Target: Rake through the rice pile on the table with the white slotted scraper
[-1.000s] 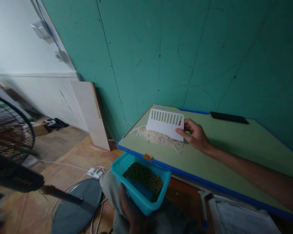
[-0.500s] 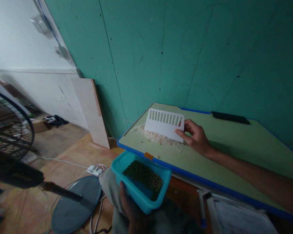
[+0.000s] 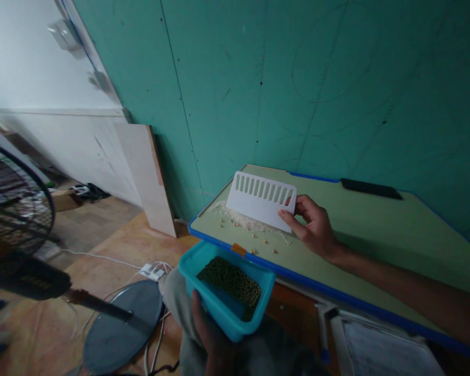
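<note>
My right hand (image 3: 313,222) pinches the right end of a white slotted plastic scraper (image 3: 258,208), thumb in front. The scraper stands tilted on a pale green board (image 3: 370,224), its lower edge in a heap of white rice-like grains (image 3: 254,225). Several small tan pieces (image 3: 265,242) lie scattered in front of the heap. Below the board's near edge, my left hand (image 3: 211,326) holds a turquoise plastic tub (image 3: 235,326) from its near side. Inside the tub are green beans (image 3: 223,274), with paler round ones toward the right.
A green wall (image 3: 227,104) rises behind the board. An orange clip (image 3: 238,250) and blue trim mark the board's front edge; a black bar (image 3: 371,189) lies at its back. To the left stand a fan (image 3: 35,277), a power strip (image 3: 152,271) and a leaning panel (image 3: 144,177).
The scraper has shifted slightly left and toward me, with my right hand on it. More tan pieces now lie spread apart in front of the heap. The tub has stayed nearly still.
</note>
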Available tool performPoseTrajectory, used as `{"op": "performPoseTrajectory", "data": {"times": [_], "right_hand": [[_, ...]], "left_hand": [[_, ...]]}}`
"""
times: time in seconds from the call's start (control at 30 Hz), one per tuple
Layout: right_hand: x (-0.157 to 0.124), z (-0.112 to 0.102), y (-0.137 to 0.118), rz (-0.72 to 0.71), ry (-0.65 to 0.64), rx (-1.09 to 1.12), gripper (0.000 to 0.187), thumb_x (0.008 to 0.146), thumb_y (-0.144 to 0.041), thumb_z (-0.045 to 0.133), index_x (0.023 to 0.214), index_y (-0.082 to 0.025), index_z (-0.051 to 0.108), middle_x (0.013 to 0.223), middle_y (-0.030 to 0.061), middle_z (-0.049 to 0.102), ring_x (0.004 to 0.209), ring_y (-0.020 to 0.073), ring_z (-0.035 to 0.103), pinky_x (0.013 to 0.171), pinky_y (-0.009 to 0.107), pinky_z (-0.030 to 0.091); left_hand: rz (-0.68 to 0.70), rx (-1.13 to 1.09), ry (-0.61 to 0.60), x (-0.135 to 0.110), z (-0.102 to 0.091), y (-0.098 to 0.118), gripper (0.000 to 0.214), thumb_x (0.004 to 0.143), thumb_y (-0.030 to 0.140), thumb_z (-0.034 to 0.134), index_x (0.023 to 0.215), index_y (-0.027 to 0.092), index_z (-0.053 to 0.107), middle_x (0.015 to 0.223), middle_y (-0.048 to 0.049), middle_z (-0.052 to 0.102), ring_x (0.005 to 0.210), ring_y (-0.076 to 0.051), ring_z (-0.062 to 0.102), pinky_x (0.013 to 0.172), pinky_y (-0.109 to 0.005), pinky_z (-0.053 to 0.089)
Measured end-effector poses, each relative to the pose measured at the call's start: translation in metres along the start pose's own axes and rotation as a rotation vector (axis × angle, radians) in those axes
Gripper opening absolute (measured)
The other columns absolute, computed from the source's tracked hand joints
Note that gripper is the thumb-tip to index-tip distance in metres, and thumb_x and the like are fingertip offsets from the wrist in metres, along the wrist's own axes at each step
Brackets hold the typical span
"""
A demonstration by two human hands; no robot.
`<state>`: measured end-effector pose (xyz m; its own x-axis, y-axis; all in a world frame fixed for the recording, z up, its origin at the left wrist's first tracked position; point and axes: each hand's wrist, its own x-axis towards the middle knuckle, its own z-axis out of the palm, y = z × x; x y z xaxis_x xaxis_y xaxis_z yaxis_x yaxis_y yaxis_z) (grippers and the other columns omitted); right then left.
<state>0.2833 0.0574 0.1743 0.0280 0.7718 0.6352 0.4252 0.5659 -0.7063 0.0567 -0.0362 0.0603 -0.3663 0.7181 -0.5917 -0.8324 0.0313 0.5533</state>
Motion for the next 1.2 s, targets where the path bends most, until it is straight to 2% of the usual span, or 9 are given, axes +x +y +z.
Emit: {"op": "performPoseTrajectory", "data": {"times": [0.07, 0.23, 0.43, 0.6, 0.73, 0.9, 1.07, 1.2], "right_hand": [[-0.002, 0.0, -0.001, -0.009, -0.014, -0.013, 0.017, 0.091, -0.034, 0.075, 0.098, -0.023, 0.064, 0.089, 0.0031, 0.076, 0.077, 0.0187, 0.073, 0.07, 0.029, 0.056], [-0.001, -0.001, 0.0, 0.001, -0.015, -0.001, 0.019, 0.091, -0.035, 0.075, 0.099, -0.023, 0.064, 0.091, 0.0034, 0.076, 0.079, 0.019, 0.073, 0.071, 0.03, 0.057], [0.0, -0.001, 0.0, 0.02, -0.045, -0.002, 0.019, 0.091, -0.037, 0.074, 0.098, -0.023, 0.063, 0.089, 0.0034, 0.077, 0.079, 0.0196, 0.074, 0.069, 0.03, 0.057], [-0.001, -0.001, 0.001, 0.035, -0.129, -0.004, 0.02, 0.091, -0.038, 0.075, 0.099, -0.024, 0.063, 0.095, 0.0047, 0.079, 0.085, 0.0216, 0.076, 0.073, 0.031, 0.06], [-0.001, 0.001, 0.004, 0.048, -0.131, -0.019, 0.022, 0.091, -0.04, 0.075, 0.099, -0.024, 0.063, 0.096, 0.0052, 0.08, 0.085, 0.0217, 0.077, 0.074, 0.032, 0.061], [0.0, 0.001, 0.005, 0.056, -0.142, -0.002, 0.024, 0.09, -0.042, 0.075, 0.099, -0.024, 0.062, 0.096, 0.0053, 0.08, 0.083, 0.0217, 0.077, 0.072, 0.033, 0.062], [-0.001, -0.001, 0.005, 0.059, -0.157, -0.011, 0.026, 0.089, -0.044, 0.076, 0.099, -0.024, 0.062, 0.096, 0.0052, 0.08, 0.083, 0.0217, 0.077, 0.072, 0.033, 0.063], [-0.001, 0.0, 0.004, 0.056, -0.164, -0.021, 0.027, 0.09, -0.045, 0.075, 0.098, -0.024, 0.062, 0.093, 0.0052, 0.08, 0.081, 0.0207, 0.077, 0.069, 0.031, 0.063]], "left_hand": [[-0.013, 0.002, 0.017, 0.0, 0.0, 0.001, 0.059, 0.093, 0.057, 0.061, 0.14, 0.022, 0.067, 0.122, -0.0149, 0.079, 0.101, -0.033, 0.078, 0.077, -0.042, 0.066], [-0.018, -0.007, 0.008, -0.006, 0.005, 0.002, 0.057, 0.094, 0.058, 0.059, 0.136, 0.021, 0.069, 0.107, -0.0162, 0.082, 0.088, -0.033, 0.08, 0.074, -0.044, 0.066], [0.075, 0.048, -0.002, -0.006, 0.003, -0.002, 0.068, 0.093, 0.062, 0.059, 0.149, 0.023, 0.059, 0.127, -0.0165, 0.077, 0.105, -0.033, 0.077, 0.083, -0.043, 0.065], [0.049, 0.102, 0.042, -0.003, 0.002, 0.0, 0.07, 0.094, 0.061, 0.056, 0.152, 0.022, 0.056, 0.134, -0.0164, 0.074, 0.111, -0.035, 0.075, 0.084, -0.044, 0.065], [0.021, 0.06, 0.007, -0.013, 0.009, 0.006, 0.072, 0.097, 0.056, 0.053, 0.16, 0.023, 0.044, 0.134, -0.0159, 0.074, 0.105, -0.034, 0.077, 0.08, -0.046, 0.066], [0.017, 0.077, -0.046, -0.016, 0.01, 0.006, 0.07, 0.096, 0.061, 0.052, 0.153, 0.021, 0.053, 0.127, -0.017, 0.077, 0.102, -0.034, 0.078, 0.078, -0.044, 0.066], [0.023, 0.03, 0.022, -0.011, 0.009, 0.003, 0.064, 0.094, 0.057, 0.058, 0.147, 0.021, 0.061, 0.118, -0.0164, 0.08, 0.096, -0.034, 0.079, 0.073, -0.043, 0.066], [0.08, 0.04, -0.015, -0.014, 0.011, 0.003, 0.06, 0.095, 0.058, 0.057, 0.143, 0.022, 0.065, 0.117, -0.0175, 0.08, 0.1, -0.033, 0.078, 0.076, -0.039, 0.065]]}}
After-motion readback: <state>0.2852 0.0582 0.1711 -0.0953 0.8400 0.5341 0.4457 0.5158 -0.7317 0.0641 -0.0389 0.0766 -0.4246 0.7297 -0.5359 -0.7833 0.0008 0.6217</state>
